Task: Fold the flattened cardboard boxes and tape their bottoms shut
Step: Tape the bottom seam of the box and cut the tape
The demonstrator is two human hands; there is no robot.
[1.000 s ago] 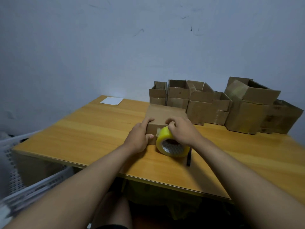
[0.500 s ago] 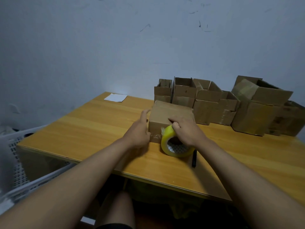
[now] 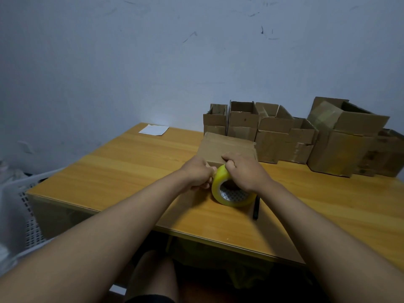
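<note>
A folded brown cardboard box (image 3: pixel 227 147) stands bottom up on the wooden table (image 3: pixel 122 167), just beyond my hands. A yellow roll of tape (image 3: pixel 220 186) stands on edge against the box's near side. My right hand (image 3: pixel 244 171) lies over the roll and grips it. My left hand (image 3: pixel 197 173) is closed at the roll's left edge, its fingertips pinched at the tape there. The box's near face is mostly hidden behind both hands.
Several folded open boxes (image 3: pixel 282 136) line the wall behind, with larger ones (image 3: pixel 343 141) at the right. A black pen (image 3: pixel 255 207) lies by the roll. A white paper (image 3: pixel 154 129) sits at the far corner. A white plastic basket (image 3: pixel 26 193) stands left of the table.
My left hand has left the box's left side and come in to the tape roll's edge, fingers closing there. The right hand stays on the roll.
</note>
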